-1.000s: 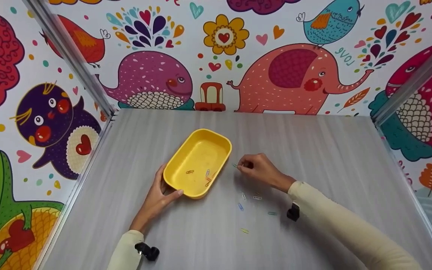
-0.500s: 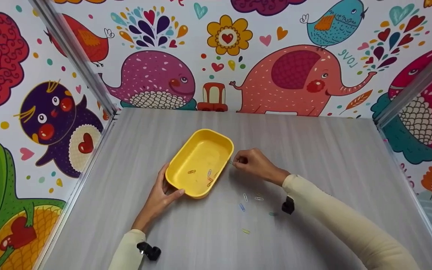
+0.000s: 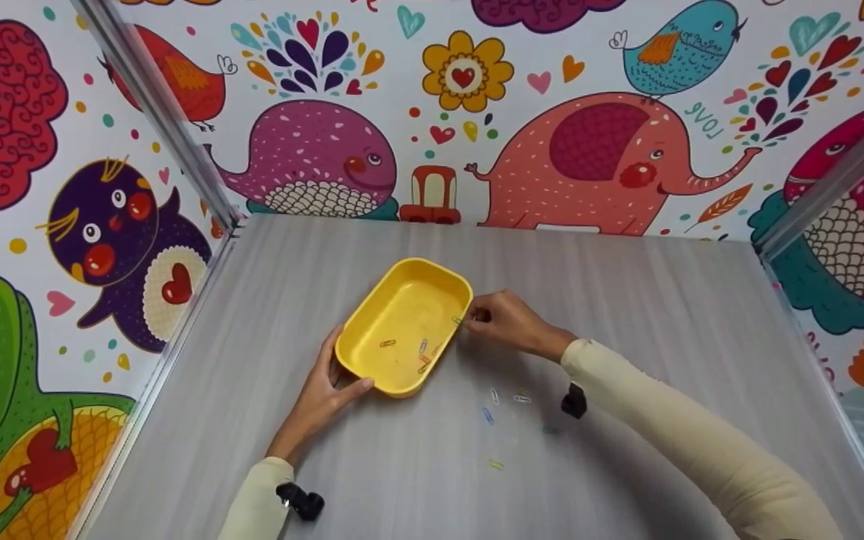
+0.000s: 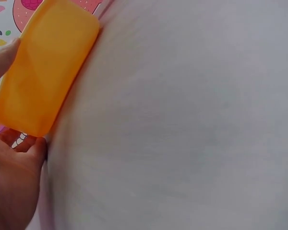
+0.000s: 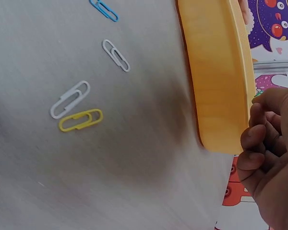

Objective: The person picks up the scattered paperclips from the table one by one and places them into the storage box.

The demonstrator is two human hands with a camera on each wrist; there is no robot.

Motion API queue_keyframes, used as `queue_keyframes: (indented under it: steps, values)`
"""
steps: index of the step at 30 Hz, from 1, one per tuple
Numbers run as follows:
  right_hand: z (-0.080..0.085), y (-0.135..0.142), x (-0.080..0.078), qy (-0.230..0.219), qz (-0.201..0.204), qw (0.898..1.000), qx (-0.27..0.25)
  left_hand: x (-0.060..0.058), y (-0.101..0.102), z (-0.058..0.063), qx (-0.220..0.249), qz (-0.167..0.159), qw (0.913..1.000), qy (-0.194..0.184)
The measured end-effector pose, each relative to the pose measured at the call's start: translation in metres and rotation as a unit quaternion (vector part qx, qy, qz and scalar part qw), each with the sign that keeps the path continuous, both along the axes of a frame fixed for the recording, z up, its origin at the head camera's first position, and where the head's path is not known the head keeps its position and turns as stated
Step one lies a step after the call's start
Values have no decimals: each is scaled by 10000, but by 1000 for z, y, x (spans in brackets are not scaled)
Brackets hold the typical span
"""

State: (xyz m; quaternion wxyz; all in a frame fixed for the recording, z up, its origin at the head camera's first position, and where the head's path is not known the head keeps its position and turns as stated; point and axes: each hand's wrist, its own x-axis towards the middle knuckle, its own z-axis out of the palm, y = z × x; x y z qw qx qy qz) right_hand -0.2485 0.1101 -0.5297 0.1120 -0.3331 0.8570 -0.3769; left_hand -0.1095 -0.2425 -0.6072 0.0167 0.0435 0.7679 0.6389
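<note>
A yellow plastic tray (image 3: 413,300) rests on the table with several small coloured paper clips inside. My left hand (image 3: 321,401) grips its near left corner, thumb at the rim and fingers along the outer side. In the left wrist view, that hand (image 4: 14,184) is on the tray's end (image 4: 53,62). Between thumb and finger, my right hand (image 3: 511,322) pinches a green paper clip (image 3: 457,320) at the tray's right rim. The right wrist view shows this hand (image 5: 273,148) with its other fingers curled, beside the tray wall (image 5: 216,81); the clip is mostly hidden there.
Right of the tray, loose paper clips lie on the grey table (image 3: 627,300): a blue one (image 3: 487,415), a green one (image 3: 550,430), a yellow one (image 3: 496,465) and white ones (image 5: 71,99). Printed panels with metal corner posts (image 3: 169,112) border the table.
My right hand has moved left and slightly away from me, bringing the green paper clip from beside the tray to its right rim. The left hand keeps its grip on the tray.
</note>
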Motion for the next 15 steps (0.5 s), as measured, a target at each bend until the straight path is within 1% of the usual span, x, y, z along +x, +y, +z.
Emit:
queue_keyframes:
  steps: [4, 10, 15]
  values:
    - [2, -6, -5, 111, 48, 9998, 188, 0, -1, -1, 22, 7, 10000, 14]
    - [6, -12, -12, -4, 58, 9988, 487, 0, 0, -2, 115, 3, 9999, 34]
    - [9, -15, -19, 76, 149, 9980, 617, -1, 1, -3, 174, 13, 9998, 61]
